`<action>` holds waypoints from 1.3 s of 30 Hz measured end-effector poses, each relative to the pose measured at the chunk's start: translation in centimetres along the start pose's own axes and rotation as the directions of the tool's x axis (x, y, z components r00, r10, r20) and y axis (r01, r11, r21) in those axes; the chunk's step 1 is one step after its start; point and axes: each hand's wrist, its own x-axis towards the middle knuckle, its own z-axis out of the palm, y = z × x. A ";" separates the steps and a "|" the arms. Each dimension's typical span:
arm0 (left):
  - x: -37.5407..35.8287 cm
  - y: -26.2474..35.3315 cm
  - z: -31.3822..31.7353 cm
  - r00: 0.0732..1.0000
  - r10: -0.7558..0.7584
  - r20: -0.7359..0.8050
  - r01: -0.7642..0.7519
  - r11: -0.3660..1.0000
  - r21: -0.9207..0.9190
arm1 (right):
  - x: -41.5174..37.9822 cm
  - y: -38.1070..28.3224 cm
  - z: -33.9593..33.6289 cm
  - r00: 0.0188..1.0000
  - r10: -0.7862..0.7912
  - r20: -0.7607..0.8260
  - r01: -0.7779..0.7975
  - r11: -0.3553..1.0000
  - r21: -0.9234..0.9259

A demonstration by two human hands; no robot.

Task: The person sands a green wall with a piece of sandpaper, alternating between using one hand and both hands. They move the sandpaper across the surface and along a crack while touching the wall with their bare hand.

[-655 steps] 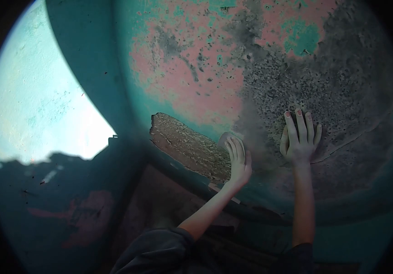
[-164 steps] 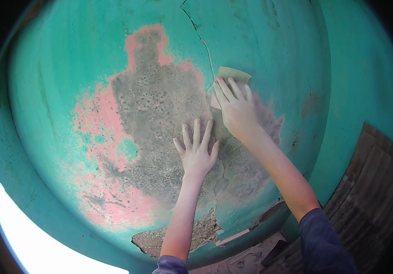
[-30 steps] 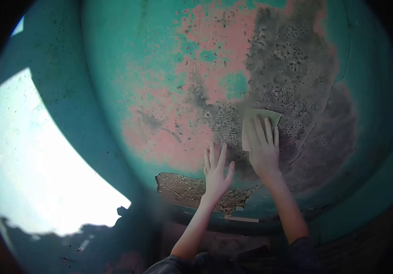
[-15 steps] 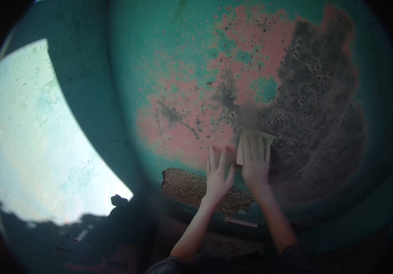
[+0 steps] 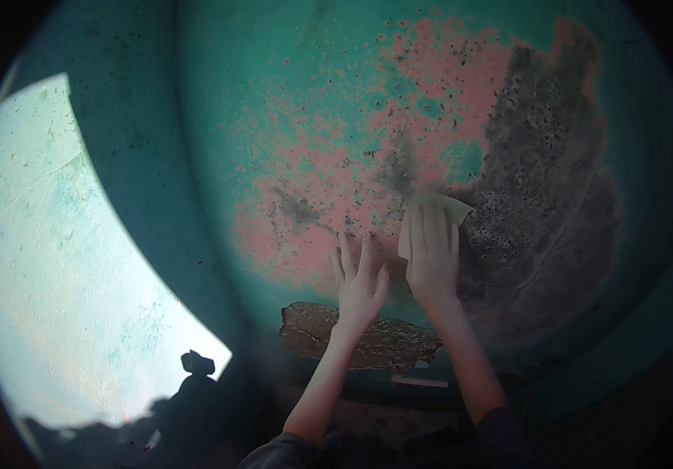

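My right hand (image 5: pixel 432 262) lies palm down with its fingers together, pressing a pale sheet of sandpaper (image 5: pixel 456 208) against a curved green panel (image 5: pixel 250 102). One corner of the sheet sticks out to the right of the fingertips. On the panel the paint is worn through to pink patches (image 5: pixel 289 234) and a dark grey, pitted area (image 5: pixel 543 164). To the left, my left hand (image 5: pixel 360 285) rests its spread fingertips on the pink surface and holds nothing.
Below the hands is a ragged-edged, rough brown patch (image 5: pixel 305 328), partly behind my left wrist. A pale narrow strip (image 5: pixel 420 381) sits under it. Leftward, bright sunlight falls on another pale green surface (image 5: pixel 71 258), with a dark shadow (image 5: pixel 203 406) along its bottom.
My right hand has slid upward on the panel with the sandpaper. My left hand has shifted slightly up and left, still spread. The shadow at lower left has changed shape.
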 end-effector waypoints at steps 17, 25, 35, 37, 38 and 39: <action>-0.5 -0.2 -0.3 0.991 -0.030 0.131 0.044 0.993 -0.106 | 2.2 -2.0 -0.4 0.996 0.073 -0.053 -0.074 0.997 -0.012; 0.7 1.2 -2.9 0.991 0.007 0.137 0.034 0.955 -0.293 | 6.6 -1.1 -3.0 0.997 -0.050 -0.053 0.047 0.997 -0.067; 5.9 4.9 -4.4 0.939 0.282 0.197 -0.265 0.958 -0.107 | 3.6 2.1 -1.9 0.847 -0.518 0.120 0.489 0.847 0.207; 5.9 4.7 -2.9 0.946 0.274 0.175 -0.253 0.958 -0.136 | 3.8 3.4 -2.9 0.820 -0.560 0.120 0.538 0.825 0.175; 5.8 4.6 -2.2 0.953 0.263 0.151 -0.238 0.957 -0.166 | 3.7 4.1 -3.4 0.850 -0.520 0.079 0.509 0.851 0.131; 5.7 5.1 -1.9 0.955 0.258 0.149 -0.234 0.958 -0.165 | 3.6 4.7 -3.9 0.876 -0.480 0.038 0.475 0.875 0.091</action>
